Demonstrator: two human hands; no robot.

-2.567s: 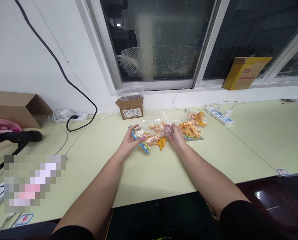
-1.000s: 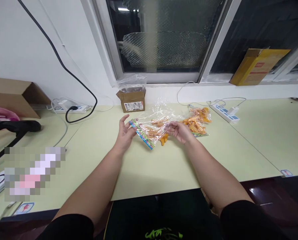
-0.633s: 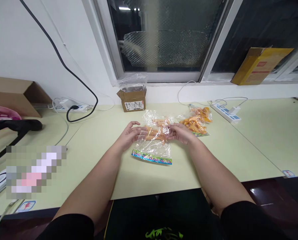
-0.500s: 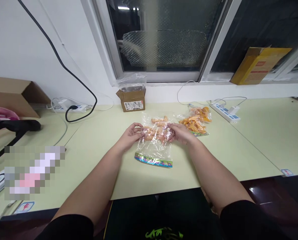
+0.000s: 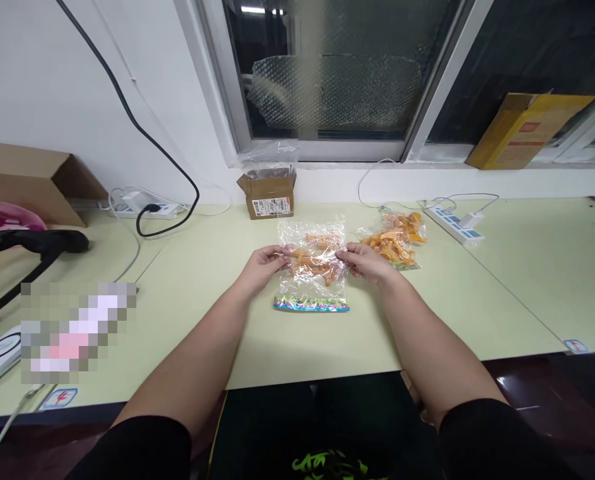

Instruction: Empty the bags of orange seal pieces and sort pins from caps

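Note:
A clear plastic bag (image 5: 310,288) with a blue and green patterned header strip is stretched between my hands, the strip toward me. Several orange pieces (image 5: 311,267) show through its film; glare hides their exact kind. My left hand (image 5: 264,268) pinches the bag's left edge. On the opposite edge, my right hand (image 5: 367,262) grips the film between thumb and fingers. Just beyond my right hand lies another clear bag of orange-yellow pieces (image 5: 394,243).
A small open cardboard box (image 5: 271,200) stands against the wall. Power strips lie at right (image 5: 454,223) and left (image 5: 152,210). A black cable (image 5: 127,110) hangs down the wall. At left are a black strap-like object (image 5: 32,243) and a larger cardboard box (image 5: 22,173).
The bag has been pulled flatter and its header strip has lifted away from me, now lying straighter. Both hands keep hold of its sides. The whole view has shifted slightly.

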